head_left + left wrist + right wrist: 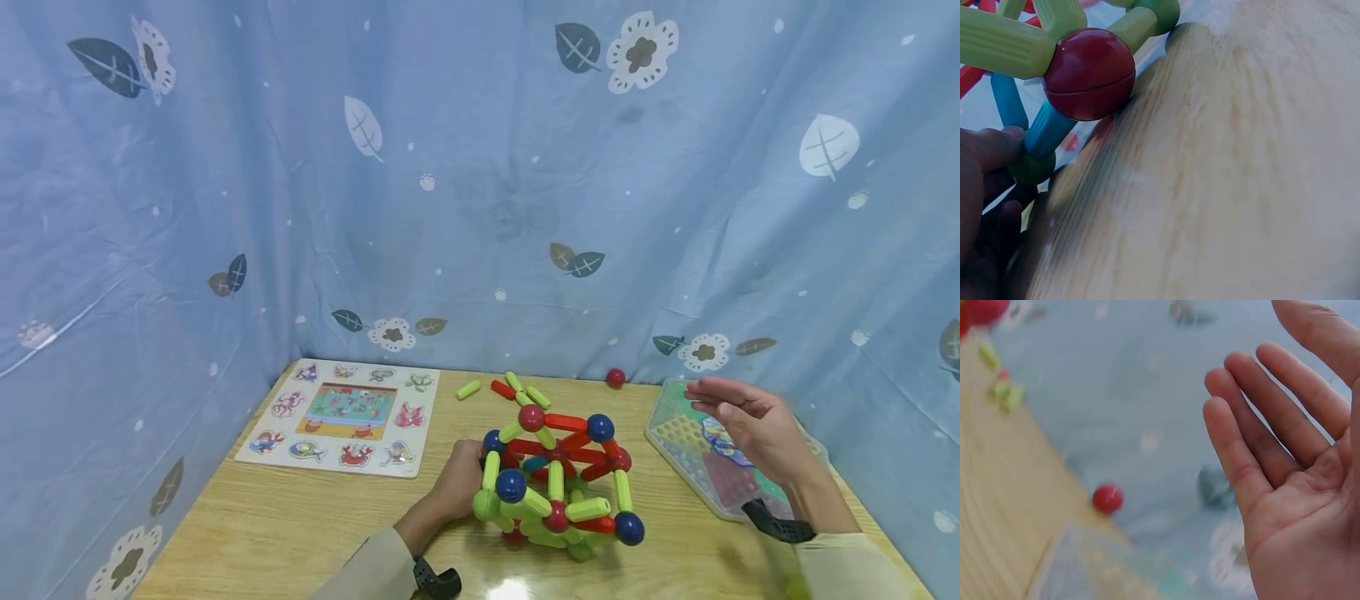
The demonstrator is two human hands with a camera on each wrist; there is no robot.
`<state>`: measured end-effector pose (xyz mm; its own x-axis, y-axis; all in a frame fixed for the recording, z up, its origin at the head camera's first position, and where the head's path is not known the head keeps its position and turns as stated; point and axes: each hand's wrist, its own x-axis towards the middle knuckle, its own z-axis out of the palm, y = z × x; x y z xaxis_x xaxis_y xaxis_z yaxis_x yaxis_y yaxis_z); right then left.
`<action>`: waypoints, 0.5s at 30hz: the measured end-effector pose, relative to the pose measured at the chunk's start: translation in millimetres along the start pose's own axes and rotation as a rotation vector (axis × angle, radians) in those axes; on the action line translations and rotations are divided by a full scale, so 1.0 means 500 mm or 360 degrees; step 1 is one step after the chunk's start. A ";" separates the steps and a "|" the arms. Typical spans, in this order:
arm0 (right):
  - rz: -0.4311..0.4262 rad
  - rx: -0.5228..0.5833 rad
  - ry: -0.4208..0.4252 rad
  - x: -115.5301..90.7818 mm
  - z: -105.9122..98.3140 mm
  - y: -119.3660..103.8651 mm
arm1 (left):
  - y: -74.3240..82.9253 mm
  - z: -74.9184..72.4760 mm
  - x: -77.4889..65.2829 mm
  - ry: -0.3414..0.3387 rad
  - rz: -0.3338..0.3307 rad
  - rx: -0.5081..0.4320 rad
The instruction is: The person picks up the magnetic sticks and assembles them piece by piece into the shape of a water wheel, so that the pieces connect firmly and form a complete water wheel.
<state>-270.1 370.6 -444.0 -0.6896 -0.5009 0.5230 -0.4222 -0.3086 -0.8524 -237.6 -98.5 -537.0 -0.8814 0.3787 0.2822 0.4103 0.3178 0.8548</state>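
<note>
A ball-and-stick building toy structure [557, 483] stands on the table, made of green, red and blue rods joined by red, blue and green balls. At its left side, my left hand [459, 479] grips it low down. In the left wrist view the thumb [999, 147] lies against a blue rod [1049, 130] beside a green ball [1032, 167], and the other fingers curl beneath. My right hand [757, 429] is raised over a clear plastic case [693, 462]. Its fingers are extended and its palm [1300, 531] holds nothing.
Loose green rods [468, 389] and a red rod [503, 389] lie behind the structure. A red ball [616, 378] sits at the table's back edge. To the left lies a sea-animal puzzle board [285, 429]. A blue patterned curtain [480, 208] hangs around the table.
</note>
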 end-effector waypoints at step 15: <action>0.0898 -0.1032 0.0448 0.117 -0.044 0.141 | 0.005 -0.001 0.001 0.0016 0.0005 0.0021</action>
<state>-353.3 337.1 -473.6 -0.9771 -0.1970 0.0803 -0.1678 0.4819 -0.8600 -237.0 -98.2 -534.4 -0.8823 0.3712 0.2895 0.4163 0.3282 0.8479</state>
